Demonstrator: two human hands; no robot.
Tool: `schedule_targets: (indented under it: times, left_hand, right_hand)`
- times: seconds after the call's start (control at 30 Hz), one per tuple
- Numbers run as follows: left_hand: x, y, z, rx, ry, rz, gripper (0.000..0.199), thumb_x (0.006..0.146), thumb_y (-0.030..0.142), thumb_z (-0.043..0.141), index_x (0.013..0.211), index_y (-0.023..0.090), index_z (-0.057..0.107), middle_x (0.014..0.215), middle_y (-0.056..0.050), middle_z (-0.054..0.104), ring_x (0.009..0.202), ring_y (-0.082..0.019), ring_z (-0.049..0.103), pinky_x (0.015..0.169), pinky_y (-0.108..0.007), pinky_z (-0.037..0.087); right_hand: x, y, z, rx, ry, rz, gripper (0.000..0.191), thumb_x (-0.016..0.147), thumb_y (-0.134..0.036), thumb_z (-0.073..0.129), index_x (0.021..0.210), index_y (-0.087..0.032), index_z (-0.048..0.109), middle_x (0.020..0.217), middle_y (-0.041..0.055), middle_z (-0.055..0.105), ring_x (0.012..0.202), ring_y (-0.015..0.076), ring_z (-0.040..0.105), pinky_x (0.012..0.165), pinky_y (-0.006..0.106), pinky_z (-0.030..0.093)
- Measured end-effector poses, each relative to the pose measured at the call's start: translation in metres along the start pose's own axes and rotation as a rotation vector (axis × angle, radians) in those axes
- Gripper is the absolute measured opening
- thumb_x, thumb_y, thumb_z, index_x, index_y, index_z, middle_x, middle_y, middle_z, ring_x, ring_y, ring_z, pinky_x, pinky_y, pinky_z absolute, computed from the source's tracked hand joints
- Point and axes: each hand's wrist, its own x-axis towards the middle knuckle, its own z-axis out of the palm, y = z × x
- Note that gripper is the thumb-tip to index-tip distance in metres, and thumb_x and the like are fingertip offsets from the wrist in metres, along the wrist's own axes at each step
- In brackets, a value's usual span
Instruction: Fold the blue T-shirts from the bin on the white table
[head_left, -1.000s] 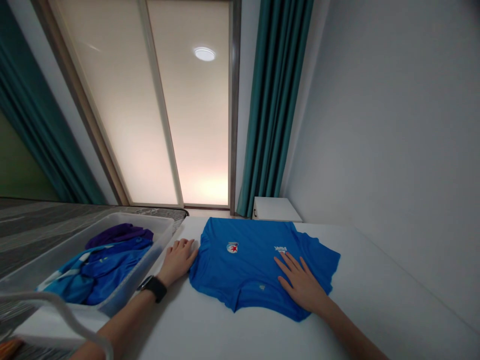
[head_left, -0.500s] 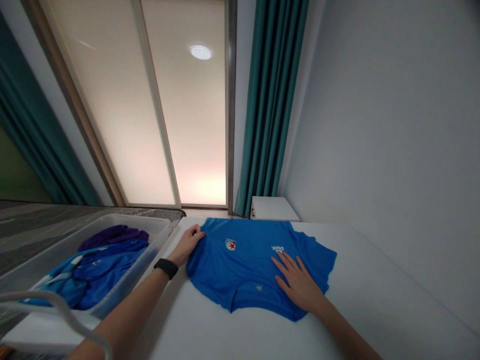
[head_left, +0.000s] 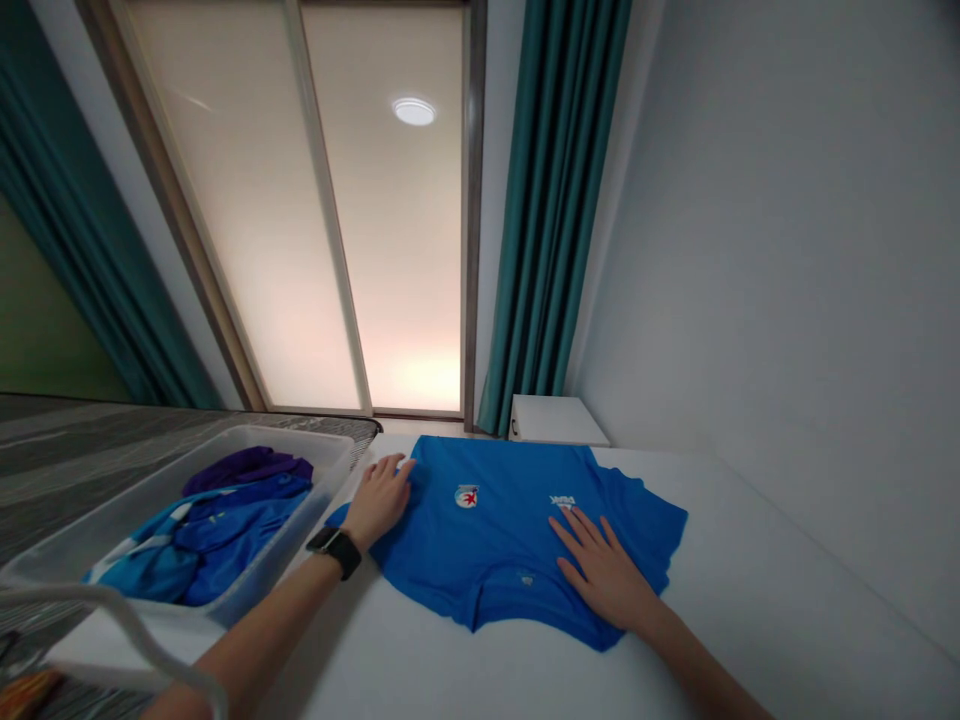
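Observation:
A blue T-shirt [head_left: 502, 540] lies spread on the white table [head_left: 750, 600], its neckline toward me and small logos on its front. My left hand [head_left: 381, 500], with a black watch on the wrist, rests over the shirt's left sleeve, fingers apart. Part of that sleeve shows to the left of the hand. Flat on the right part of the shirt, just below the white lettering, lies my right hand [head_left: 604, 575] with its fingers spread.
A translucent plastic bin [head_left: 337, 465] with blue and purple clothes [head_left: 247, 520] stands at the left. A pale curved tube [head_left: 127, 620] crosses the lower left. Behind the table are a small white cabinet [head_left: 559, 420] and a teal curtain [head_left: 559, 220].
My left hand has let go of the shirt's edge and opened, and the left sleeve now lies further out to the left. The view has shifted slightly; my right hand stays on the shirt.

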Motion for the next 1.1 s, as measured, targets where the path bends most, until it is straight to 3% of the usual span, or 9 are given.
schedule_targets:
  times: [0.07,0.13,0.23,0.33,0.47,0.67,0.8,0.97,1.1]
  left_hand:
    - [-0.006,0.025,0.01,-0.104,-0.017,0.154,0.044,0.096,0.029,0.041,0.139,0.022,0.048,0.143,-0.01,0.049,0.133,-0.025,0.042,0.112,-0.042,0.029]
    - [-0.011,0.044,0.02,-0.172,-0.071,0.212,0.05,0.097,0.04,0.04,0.146,0.028,0.04,0.151,-0.006,0.042,0.14,-0.025,0.035,0.116,-0.044,0.024]
    - [-0.015,0.05,0.03,-0.178,-0.183,0.073,0.054,0.098,0.048,0.035,0.148,0.029,0.037,0.155,-0.005,0.036,0.144,-0.028,0.027,0.117,-0.051,0.02]
    - [-0.014,0.037,0.034,-0.127,-0.245,-0.069,0.058,0.097,0.051,0.032,0.15,0.027,0.035,0.157,-0.006,0.031,0.146,-0.031,0.02,0.116,-0.056,0.017]
    - [-0.014,0.028,0.03,-0.07,-0.288,-0.132,0.059,0.098,0.051,0.029,0.151,0.025,0.032,0.158,-0.007,0.027,0.147,-0.032,0.017,0.115,-0.059,0.016]
    - [-0.04,0.047,0.014,-0.047,-0.292,-0.086,0.063,0.097,0.055,0.028,0.151,0.024,0.031,0.158,-0.011,0.027,0.146,-0.036,0.019,0.111,-0.064,0.02]
    - [-0.052,0.052,0.0,-0.045,-0.251,-0.019,0.063,0.095,0.058,0.031,0.148,0.025,0.039,0.152,-0.014,0.038,0.14,-0.039,0.032,0.107,-0.064,0.027]
    - [-0.023,0.044,-0.006,-0.062,-0.141,0.074,0.053,0.098,0.048,0.033,0.142,0.021,0.047,0.14,-0.012,0.054,0.133,-0.029,0.045,0.113,-0.05,0.027]
    - [0.01,0.029,0.008,-0.063,-0.15,0.038,0.054,0.097,0.04,0.039,0.145,0.015,0.042,0.148,-0.014,0.045,0.137,-0.027,0.04,0.113,-0.043,0.03]
  right_hand:
    - [0.002,-0.006,-0.002,-0.003,-0.017,0.006,0.062,0.098,-0.06,0.02,0.152,-0.03,0.025,0.16,0.0061,0.019,0.147,0.0259,0.012,0.117,0.057,0.008]
    - [0.007,-0.014,-0.004,-0.003,-0.027,0.019,0.063,0.097,-0.06,0.02,0.152,-0.029,0.025,0.16,0.0066,0.018,0.147,0.0261,0.01,0.117,0.057,0.007]
    - [0.017,-0.023,-0.006,0.007,-0.037,0.03,0.064,0.097,-0.06,0.019,0.153,-0.028,0.024,0.16,0.0069,0.015,0.148,0.0259,0.008,0.117,0.057,0.004]
    - [0.031,-0.027,-0.009,0.021,-0.041,0.05,0.065,0.097,-0.06,0.02,0.153,-0.028,0.023,0.161,0.0061,0.014,0.148,0.026,0.007,0.116,0.059,0.003]
    - [0.041,-0.025,-0.01,0.029,-0.047,0.089,0.067,0.095,-0.063,0.023,0.153,-0.029,0.022,0.161,0.0059,0.014,0.148,0.0278,0.005,0.115,0.061,0.002]
    - [0.005,-0.026,-0.001,0.026,-0.025,0.076,0.067,0.095,-0.065,0.019,0.153,-0.032,0.02,0.161,0.0053,0.012,0.148,0.0302,0.006,0.114,0.063,0.001]
    - [-0.019,-0.026,-0.005,0.049,-0.008,0.079,0.066,0.094,-0.066,0.026,0.152,-0.034,0.026,0.16,0.0053,0.022,0.146,0.0321,0.016,0.114,0.064,0.008]
    - [0.01,-0.016,-0.022,0.05,0.095,0.049,0.058,0.096,-0.05,0.033,0.145,-0.021,0.044,0.146,0.0116,0.047,0.136,0.0268,0.039,0.114,0.047,0.026]
    - [0.046,-0.005,-0.021,0.006,0.134,0.085,0.058,0.096,-0.047,0.033,0.146,-0.018,0.041,0.154,0.0117,0.034,0.143,0.0263,0.027,0.117,0.045,0.018]
